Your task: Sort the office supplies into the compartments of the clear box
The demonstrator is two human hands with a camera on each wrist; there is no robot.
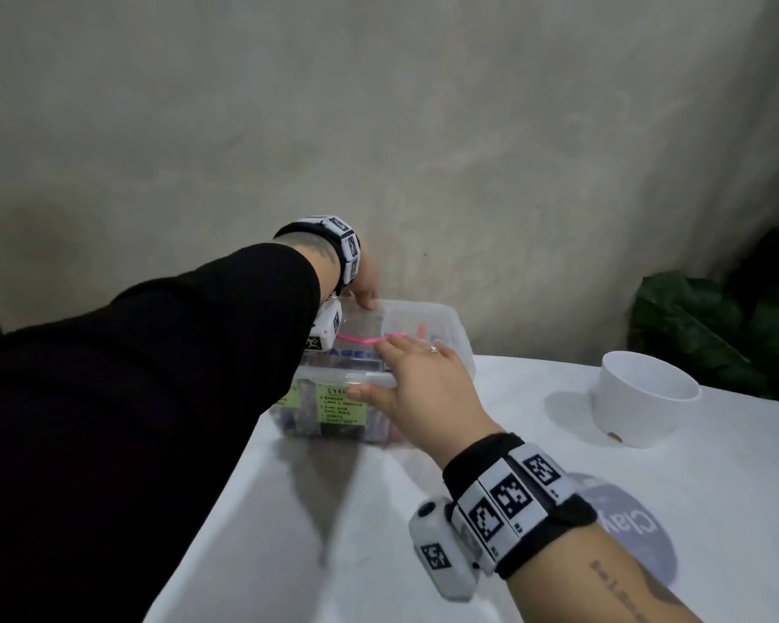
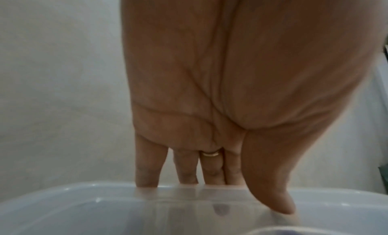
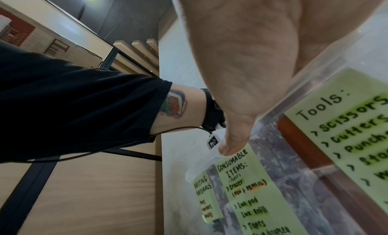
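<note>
The clear box (image 1: 446, 335) stands on the white table (image 1: 356, 555) near its far left edge, with a translucent lid on top. A pink item (image 1: 360, 339) shows through the lid. My left hand (image 1: 365, 285) pinches the box's far rim (image 2: 63, 198), with straight fingers (image 2: 147, 168) behind the wall and the thumb (image 2: 273, 188) in front. My right hand (image 1: 423, 379) lies flat on the lid's near edge, its thumb (image 3: 233, 139) against the front rim. Green notes (image 3: 241, 197) on the front wall (image 3: 279, 180) read writing materials, consumable items and tools.
A white bowl (image 1: 644, 397) stands on the table to the right of the box. A purple round lid marked Clay (image 1: 635, 532) lies behind my right wrist. Dark plant leaves (image 1: 716, 330) rise past the table's far right edge. A grey wall stands close behind.
</note>
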